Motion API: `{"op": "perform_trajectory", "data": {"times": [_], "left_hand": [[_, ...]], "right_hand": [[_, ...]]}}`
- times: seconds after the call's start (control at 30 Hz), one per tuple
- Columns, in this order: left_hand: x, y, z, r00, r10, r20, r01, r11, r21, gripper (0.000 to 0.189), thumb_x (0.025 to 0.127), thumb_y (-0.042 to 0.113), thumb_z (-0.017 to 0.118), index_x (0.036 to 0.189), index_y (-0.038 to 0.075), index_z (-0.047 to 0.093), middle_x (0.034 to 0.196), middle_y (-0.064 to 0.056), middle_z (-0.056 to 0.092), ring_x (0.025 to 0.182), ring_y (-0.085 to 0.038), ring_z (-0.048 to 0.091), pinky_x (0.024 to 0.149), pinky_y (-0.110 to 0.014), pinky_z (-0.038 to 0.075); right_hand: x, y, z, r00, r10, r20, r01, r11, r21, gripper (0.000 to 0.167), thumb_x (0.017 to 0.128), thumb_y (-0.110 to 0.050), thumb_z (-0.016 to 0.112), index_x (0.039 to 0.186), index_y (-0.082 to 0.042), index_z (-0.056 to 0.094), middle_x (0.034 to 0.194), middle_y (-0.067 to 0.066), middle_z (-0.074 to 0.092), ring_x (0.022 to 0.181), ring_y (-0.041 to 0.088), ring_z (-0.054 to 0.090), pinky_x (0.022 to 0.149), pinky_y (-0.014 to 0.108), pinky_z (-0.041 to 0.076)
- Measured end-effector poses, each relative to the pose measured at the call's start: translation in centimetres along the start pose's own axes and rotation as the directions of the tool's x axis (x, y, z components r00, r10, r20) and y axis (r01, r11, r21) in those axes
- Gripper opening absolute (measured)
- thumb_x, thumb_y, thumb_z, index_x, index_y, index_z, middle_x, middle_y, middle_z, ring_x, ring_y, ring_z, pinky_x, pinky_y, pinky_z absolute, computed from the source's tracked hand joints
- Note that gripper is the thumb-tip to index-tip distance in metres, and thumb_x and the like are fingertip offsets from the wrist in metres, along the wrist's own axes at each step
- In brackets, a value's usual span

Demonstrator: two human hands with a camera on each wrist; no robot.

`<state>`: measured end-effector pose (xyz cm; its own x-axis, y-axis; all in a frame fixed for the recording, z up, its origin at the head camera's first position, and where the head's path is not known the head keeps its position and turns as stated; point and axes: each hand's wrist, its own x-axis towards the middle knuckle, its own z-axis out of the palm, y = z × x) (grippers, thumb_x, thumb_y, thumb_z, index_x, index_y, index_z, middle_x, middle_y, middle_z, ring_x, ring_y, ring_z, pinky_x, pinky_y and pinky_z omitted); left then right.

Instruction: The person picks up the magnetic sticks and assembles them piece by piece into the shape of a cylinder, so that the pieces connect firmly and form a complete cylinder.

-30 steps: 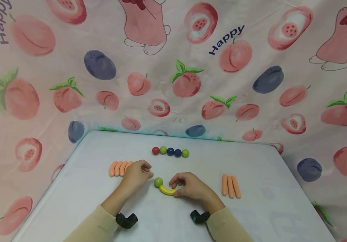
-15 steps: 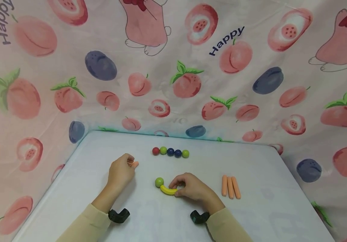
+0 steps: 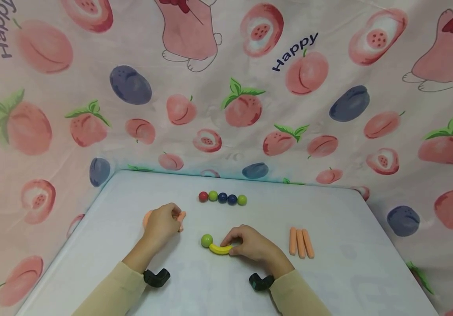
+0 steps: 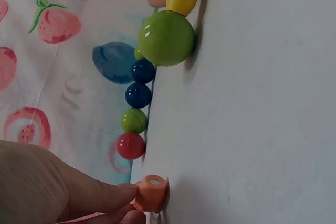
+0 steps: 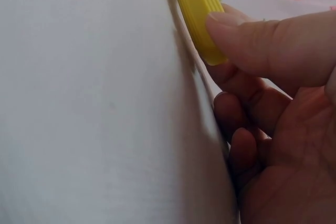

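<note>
Left of the near green ball (image 3: 207, 240), the left hand (image 3: 162, 224), nearly closed, pinches 1 orange sausage (image 4: 152, 195), and right of that ball the right hand (image 3: 251, 244), also nearly closed, pinches the yellow banana (image 3: 219, 249), probably best kept still.

The green ball (image 4: 167, 40) looks glossy, the yellow banana (image 5: 197, 14) ridged plastic, the tabletop (image 3: 210, 285) matt.

My beige sleeves (image 3: 109, 292) and black wrist cameras (image 3: 157, 278)
The plain sleeves stop short of my bare left hand (image 3: 161, 224) and right hand (image 3: 251, 243); each camera has a bent, elbow-like shape.
</note>
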<state>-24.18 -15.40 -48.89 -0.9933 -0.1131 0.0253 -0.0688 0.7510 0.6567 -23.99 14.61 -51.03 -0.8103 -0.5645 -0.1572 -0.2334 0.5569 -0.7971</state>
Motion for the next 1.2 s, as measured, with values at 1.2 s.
{"op": "perform_trajectory", "data": {"times": [1.2], "left_hand": [[-0.9,3.3,3.1,0.965,-0.038,0.259,0.111,0.956,-0.271,0.038,0.084,0.001,0.08,0.122,0.003,0.074,0.101,-0.008,0.079,0.081,-0.015,0.07,0.071,-0.028,0.058]], "right_hand": [[0.3,0.4,0.0,0.999,-0.028,0.022,0.029,0.998,-0.058,0.031,0.089,-0.001,0.082,0.1,-0.029,0.085,0.108,-0.013,0.076,0.109,0.015,0.054,0.101,0.038,0.043]]}}
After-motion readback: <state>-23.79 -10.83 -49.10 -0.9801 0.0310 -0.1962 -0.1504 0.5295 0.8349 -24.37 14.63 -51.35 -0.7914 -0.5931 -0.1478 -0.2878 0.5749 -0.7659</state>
